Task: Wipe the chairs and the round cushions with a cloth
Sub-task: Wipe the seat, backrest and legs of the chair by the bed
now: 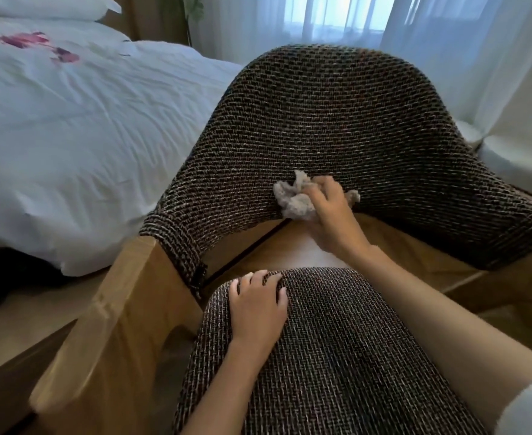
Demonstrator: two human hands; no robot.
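A chair with a curved backrest (pixel 336 120) in dark brown woven fabric and a light wooden frame (pixel 126 296) fills the view. My right hand (pixel 330 215) grips a crumpled grey cloth (pixel 296 199) and presses it against the lower edge of the backrest. A cushion (pixel 336 356) in the same woven fabric lies on the seat in front of me. My left hand (pixel 256 309) rests on the cushion's far left edge, its fingers curled over the rim. The wooden seat board (pixel 289 246) shows between cushion and backrest.
A bed with a white duvet (pixel 70 136) printed with purple flowers stands close on the left, its pillows at the top left. White sheer curtains (pixel 446 32) hang behind the chair. A white surface (pixel 522 158) lies at the right.
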